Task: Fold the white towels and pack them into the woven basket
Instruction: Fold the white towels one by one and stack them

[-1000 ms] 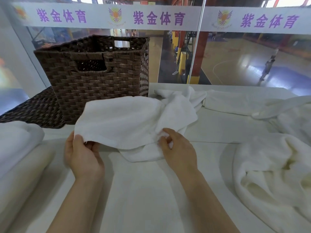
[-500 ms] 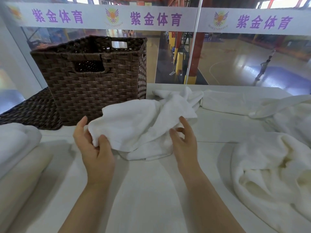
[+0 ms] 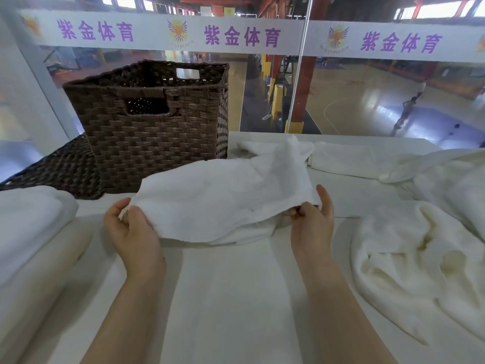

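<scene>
- Towel (image 3: 223,198) held up just above the middle of the desk (image 3: 236,298), in front of the basket (image 3: 157,137); far end trailing back toward the desk's far edge, a lower layer resting on the surface.
- Left hand (image 3: 131,232) gripping the near left corner, thumb on top and fingers curled beneath.
- Right hand (image 3: 312,224) pinching the near right corner between thumb and fingertips.
- Best done by pulling both corners apart until the near edge runs straight, then shaking out the bunched far end before any fold.
- Worth laying flat on the bare middle of the desk, away from the crumpled towel (image 3: 420,258) at the right edge and the stacked ones (image 3: 31,219) at the left.
- Corners to be matched before creasing; uneven halves likely to bulge in the basket, standing at the far left corner.
</scene>
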A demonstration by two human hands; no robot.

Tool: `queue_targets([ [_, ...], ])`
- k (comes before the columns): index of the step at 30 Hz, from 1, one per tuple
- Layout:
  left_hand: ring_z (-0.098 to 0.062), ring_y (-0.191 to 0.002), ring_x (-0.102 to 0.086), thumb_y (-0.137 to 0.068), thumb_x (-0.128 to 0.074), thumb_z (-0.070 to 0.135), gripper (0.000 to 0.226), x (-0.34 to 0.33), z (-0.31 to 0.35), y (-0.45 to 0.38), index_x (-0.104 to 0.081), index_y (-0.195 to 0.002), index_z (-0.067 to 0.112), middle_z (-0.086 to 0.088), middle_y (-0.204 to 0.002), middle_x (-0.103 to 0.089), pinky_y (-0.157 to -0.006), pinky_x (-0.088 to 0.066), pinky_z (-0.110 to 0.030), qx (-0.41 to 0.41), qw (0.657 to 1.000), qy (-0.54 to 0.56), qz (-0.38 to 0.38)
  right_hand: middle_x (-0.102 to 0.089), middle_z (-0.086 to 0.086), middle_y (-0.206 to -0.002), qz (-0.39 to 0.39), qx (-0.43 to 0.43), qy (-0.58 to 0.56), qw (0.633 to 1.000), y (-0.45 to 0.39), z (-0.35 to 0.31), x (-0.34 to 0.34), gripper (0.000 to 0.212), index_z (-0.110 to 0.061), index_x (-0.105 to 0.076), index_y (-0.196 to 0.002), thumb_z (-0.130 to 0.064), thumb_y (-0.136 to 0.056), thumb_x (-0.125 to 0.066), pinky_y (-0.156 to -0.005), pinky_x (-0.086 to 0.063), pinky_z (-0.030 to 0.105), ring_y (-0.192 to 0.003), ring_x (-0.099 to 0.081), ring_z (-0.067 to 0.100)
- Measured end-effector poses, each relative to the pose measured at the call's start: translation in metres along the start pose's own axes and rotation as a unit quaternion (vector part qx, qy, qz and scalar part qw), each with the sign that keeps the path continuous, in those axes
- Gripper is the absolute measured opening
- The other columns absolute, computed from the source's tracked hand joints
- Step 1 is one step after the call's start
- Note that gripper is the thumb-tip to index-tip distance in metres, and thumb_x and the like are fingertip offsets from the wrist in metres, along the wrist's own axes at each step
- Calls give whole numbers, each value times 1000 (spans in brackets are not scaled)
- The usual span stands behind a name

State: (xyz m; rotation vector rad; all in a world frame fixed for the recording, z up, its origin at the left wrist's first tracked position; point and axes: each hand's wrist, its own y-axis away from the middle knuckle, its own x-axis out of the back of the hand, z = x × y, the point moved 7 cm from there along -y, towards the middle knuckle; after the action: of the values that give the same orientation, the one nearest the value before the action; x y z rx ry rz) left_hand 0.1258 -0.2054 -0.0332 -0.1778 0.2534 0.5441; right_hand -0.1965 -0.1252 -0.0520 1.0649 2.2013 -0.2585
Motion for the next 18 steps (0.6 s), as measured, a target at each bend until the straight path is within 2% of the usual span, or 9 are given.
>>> queue_targets([
  [2,13,-75,-54,-94,-45,8,30,5,14,10,-46,-121,18,4,-101,-54,-63,-40,-2,-62,996,-59,-28,-52,2,-70,-36,57,123,990,13,-10,-4,55,-18,-61,-123,14,-82,-42,-64,-43,28,-61,-49,15],
  [4,-5,-103,-51,-90,-52,3,46,8,25,18,-39,-134,8,-11,-123,-49,-77,-33,3,-146,975,-154,-63,-56,1,-69,-78,133,285,946,33,-16,-10,55,-27,-67,-118,10,-83,-45,-66,-45,21,-62,-51,12],
  [7,-31,-124,-39,-84,-56,10,53,3,47,41,-41,-134,-1,-21,-132,-44,-108,-23,-19,-331,898,-264,-117,-61,-16,-84,-175,256,440,843,81,-15,-30,51,-34,-64,-122,-2,-86,-47,-76,-43,10,-76,-54,2],
  [8,-31,-126,-40,-85,-55,15,53,-2,49,54,-42,-133,-1,-19,-133,-45,-111,-24,-28,-373,874,-265,-165,-60,-20,-87,-210,281,475,807,99,-12,-37,51,-32,-64,-124,-5,-84,-46,-80,-41,7,-82,-53,-1],
  [10,-19,-135,-39,-87,-55,24,59,-12,42,87,-39,-140,6,-6,-144,-43,-114,-26,-29,-375,833,-234,-333,-58,-19,-89,-269,309,509,757,129,-6,-46,51,-27,-65,-125,-10,-81,-46,-84,-37,5,-86,-47,-4],
  [13,-3,-140,-33,-84,-62,29,73,-13,16,128,-29,-149,24,18,-151,-32,-112,-25,-14,-279,772,-215,-529,-68,-9,-101,-348,258,508,744,163,-1,-41,52,-27,-65,-126,-8,-81,-48,-87,-41,8,-93,-53,-2],
  [15,0,-132,-42,-84,-65,26,69,-8,9,134,-33,-144,38,25,-141,-41,-106,-30,-11,-286,766,-218,-533,-70,-8,-110,-388,192,512,742,174,4,-27,50,-27,-66,-126,-6,-84,-49,-91,-45,14,-101,-58,2],
  [17,4,-117,-51,-86,-65,17,60,-7,15,141,-43,-134,46,26,-127,-52,-98,-37,-11,-352,741,-227,-525,-72,-10,-108,-394,195,512,738,183,-1,-14,43,-25,-70,-119,-13,-85,-47,-90,-48,18,-99,-62,2],
  [18,4,-110,-54,-88,-61,17,47,-6,18,147,-51,-127,41,23,-119,-56,-94,-40,-13,-386,721,-227,-528,-73,-11,-104,-379,192,493,759,184,-5,-8,40,-24,-72,-114,-16,-84,-46,-88,-51,22,-96,-65,3],
])
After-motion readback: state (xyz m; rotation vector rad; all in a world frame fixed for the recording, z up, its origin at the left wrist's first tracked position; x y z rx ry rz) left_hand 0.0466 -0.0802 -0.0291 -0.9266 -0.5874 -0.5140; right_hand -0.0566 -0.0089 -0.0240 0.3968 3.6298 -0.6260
